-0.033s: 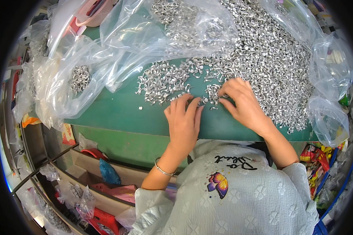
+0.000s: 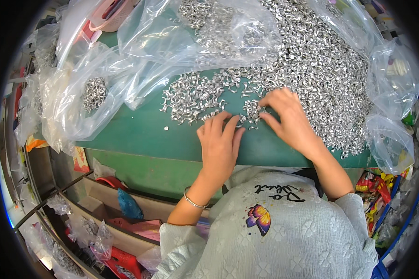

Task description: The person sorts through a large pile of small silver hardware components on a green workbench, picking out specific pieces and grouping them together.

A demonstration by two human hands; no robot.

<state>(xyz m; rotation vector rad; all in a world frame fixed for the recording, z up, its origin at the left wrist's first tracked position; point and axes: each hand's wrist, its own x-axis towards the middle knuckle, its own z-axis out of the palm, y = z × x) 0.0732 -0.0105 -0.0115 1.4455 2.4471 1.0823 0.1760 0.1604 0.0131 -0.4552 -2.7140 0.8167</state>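
Small curved silvery metal pieces lie on the green tabletop (image 2: 139,135). My left hand (image 2: 219,142) rests at the near edge of a smaller pile of these metal pieces (image 2: 191,97), its fingertips down at the closest ones. Its fingers are bent but apart, and I see nothing held. Right of it, my right hand (image 2: 291,123) reaches in over the border of a large heap of metal pieces (image 2: 333,79). Its thumb and forefinger are parted beside a little cluster of pieces (image 2: 252,110); whether they touch any is too small to tell.
Clear plastic sheeting (image 2: 158,51) covers part of the heap. A clear bag (image 2: 63,107) holds metal rings (image 2: 95,94) on the left. A pink basket (image 2: 111,18) stands far left; more plastic bags (image 2: 391,139) hang at the right edge. Below lie open drawers (image 2: 97,197).
My right hand has shifted slightly away from me, and the thumb has moved up a little. The left hand has edged slightly right. The piles look the same.
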